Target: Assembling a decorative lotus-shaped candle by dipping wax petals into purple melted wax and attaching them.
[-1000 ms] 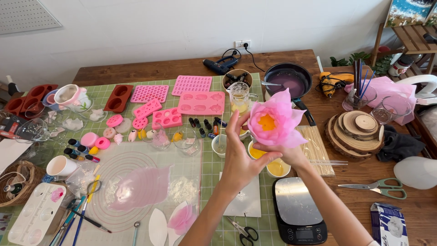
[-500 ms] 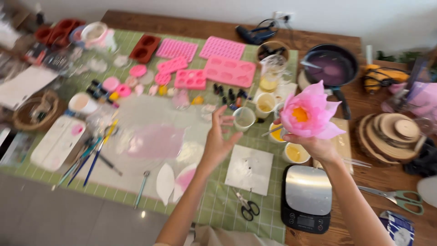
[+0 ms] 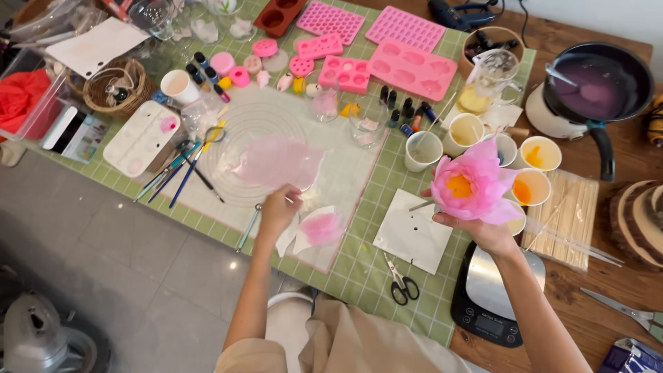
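- Petals: a loose pink petal (image 3: 322, 226) lies flat on the translucent work mat (image 3: 345, 166), just right of the left hand (image 3: 277, 211); a white petal-shaped piece (image 3: 287, 238) sits just below those fingers.
- Left hand: fingers (image 3: 293, 199) are curled and pinched at the near edge of a larger sheer pink sheet (image 3: 276, 160); whether that sheet is actually gripped cannot be told. Left hand is clearly the nearer one to the loose petal.
- Petal axis: its long axis runs roughly left-right, tip pointing away from the left hand, broad end toward it.
- Right hand (image 3: 483, 231): closed from below around the base of a pink flower with a yellow centre (image 3: 469, 185), held upright above the worktop, well apart from the petal, over a digital scale (image 3: 494, 297).
- Containers:
  - dark pan (image 3: 599, 86) holds purple liquid and a spoon.
  - paper cups (image 3: 540, 153) beside the flower hold yellow-orange liquid; a further cup (image 3: 423, 150) holds a stick, contents not visible.
  - glass measuring jug (image 3: 489, 81) holds pale yellow liquid.
  - wicker basket (image 3: 114, 86) holds small items, not identifiable.
  - white paint palette (image 3: 141, 138) shows a pink dab in one well.
- Pink silicone moulds (image 3: 413, 68) are laid along the far edge; cavities look empty.
- Small scissors (image 3: 402, 283) lie on the green grid mat (image 3: 359, 269), between the two arms.
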